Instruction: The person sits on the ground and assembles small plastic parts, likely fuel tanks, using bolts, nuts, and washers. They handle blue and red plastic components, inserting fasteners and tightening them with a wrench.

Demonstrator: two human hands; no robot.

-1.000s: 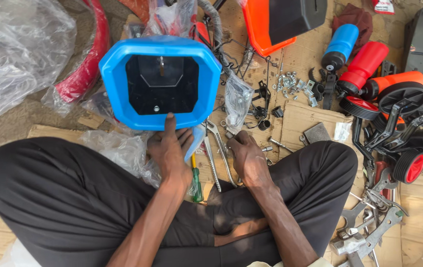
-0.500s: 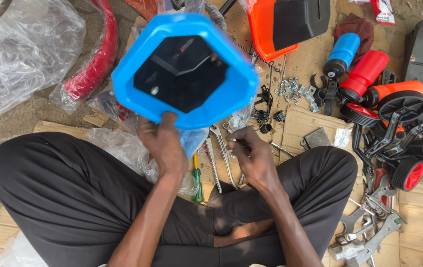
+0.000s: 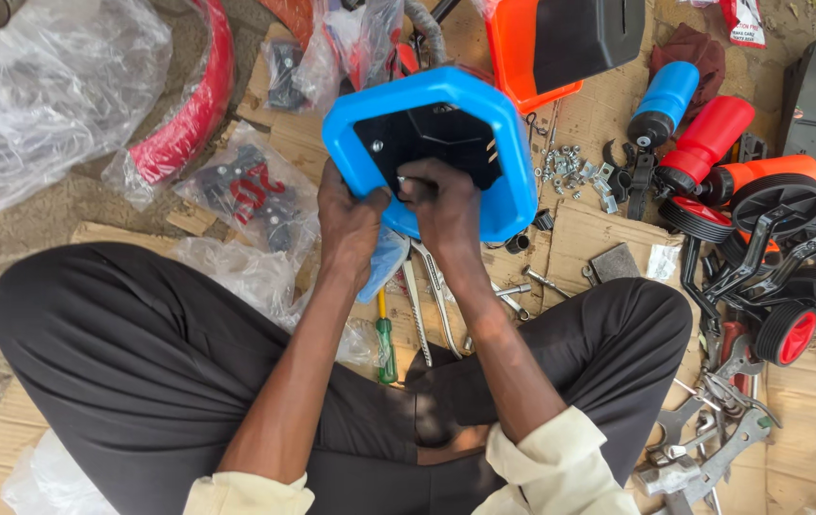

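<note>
A blue plastic octagonal basket (image 3: pixel 513 162) with a black inner panel is tilted up in front of me, its open side facing the camera. My left hand (image 3: pixel 349 217) grips its lower left rim. My right hand (image 3: pixel 442 204) reaches inside, fingers pinched against the black panel; whether it holds a small part I cannot tell. Under the basket, between my crossed legs, lie a pair of pliers (image 3: pixel 427 300) and a green-handled screwdriver (image 3: pixel 385 339) on cardboard.
Clear plastic bags (image 3: pixel 36 86) and a red fender (image 3: pixel 193 114) lie at left. An orange and black seat (image 3: pixel 561 43), blue and red bottles (image 3: pixel 684 124), loose nuts (image 3: pixel 570 167), training wheels (image 3: pixel 780 257) and metal brackets (image 3: pixel 713 448) crowd the right side.
The basket has turned and come down closer to me. My right hand left the tools on the cardboard and went up inside the basket; my left hand shifted to the lower rim.
</note>
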